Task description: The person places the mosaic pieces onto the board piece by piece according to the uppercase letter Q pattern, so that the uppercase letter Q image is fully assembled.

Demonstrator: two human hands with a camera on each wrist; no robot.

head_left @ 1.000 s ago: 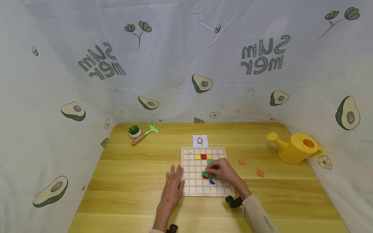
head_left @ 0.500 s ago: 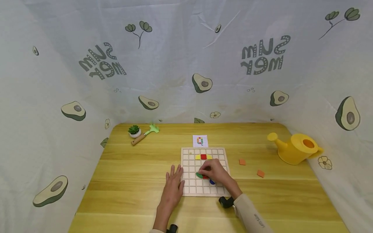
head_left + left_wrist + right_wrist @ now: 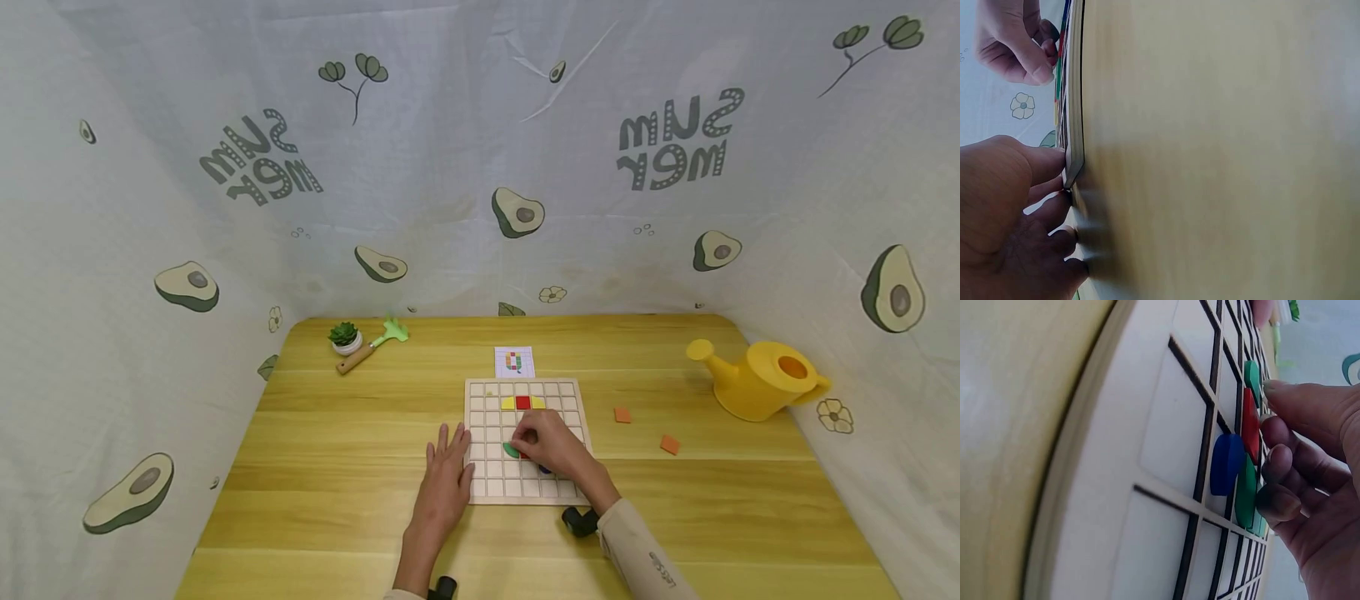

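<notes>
A gridded wooden board (image 3: pixel 495 492) lies on the table with flat coloured pieces on it. My right hand (image 3: pixel 553 442) is over its middle, thumb and forefinger at a green round-edged piece (image 3: pixel 511 450), which they seem to pinch against the board. In the right wrist view a red square (image 3: pixel 1250 425) adjoins this green piece, with a blue half-round piece (image 3: pixel 1227 464) and another green piece (image 3: pixel 1246 492) nearby. Farther up are two yellow pieces (image 3: pixel 508 403) flanking a red square (image 3: pixel 523 402). My left hand (image 3: pixel 444 483) rests with fingers spread at the board's left edge, thumb touching it.
A pattern card (image 3: pixel 514 362) lies just beyond the board. Two orange squares (image 3: pixel 622 415) and a yellow watering can (image 3: pixel 761 379) are to the right. At the back left are a potted succulent (image 3: pixel 346 337) and a small hand rake (image 3: pixel 372 346). A printed cloth surrounds the table.
My right hand has shifted left across the board, bringing the green piece from over the red square to its left side. In the last half second it has barely moved. My left hand stays put.
</notes>
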